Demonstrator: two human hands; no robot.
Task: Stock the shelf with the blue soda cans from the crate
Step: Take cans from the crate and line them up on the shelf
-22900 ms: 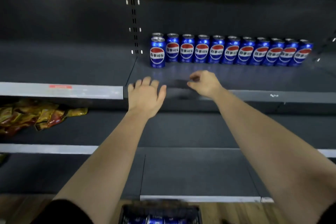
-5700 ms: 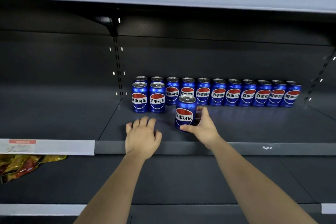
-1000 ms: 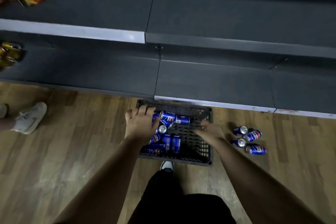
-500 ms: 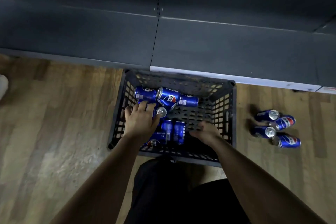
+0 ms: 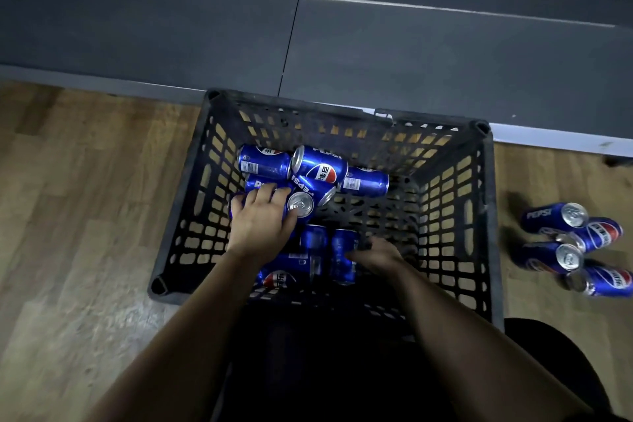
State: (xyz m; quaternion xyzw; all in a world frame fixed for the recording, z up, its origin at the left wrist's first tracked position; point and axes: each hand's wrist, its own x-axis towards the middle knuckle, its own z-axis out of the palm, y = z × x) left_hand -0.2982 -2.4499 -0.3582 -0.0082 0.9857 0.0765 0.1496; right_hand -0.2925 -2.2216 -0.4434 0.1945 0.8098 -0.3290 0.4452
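Inside the black plastic crate (image 5: 445,202), my left hand (image 5: 262,226) curls its fingers round a blue aluminium soda can (image 5: 300,205); whether my right hand (image 5: 376,255) grips anything, I cannot tell.

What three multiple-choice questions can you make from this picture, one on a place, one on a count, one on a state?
1. The black crate stands: A on the wooden floor by the bottom shelf; B on a shelf; C on a cart.
2. Loose soda cans right of the crate: A two; B four; C seven.
3. The crate is: A empty; B brim-full; C partly filled.
A: floorboards flank it. B: four cluster there. C: its cans cover the left part, with the mesh bare at right.
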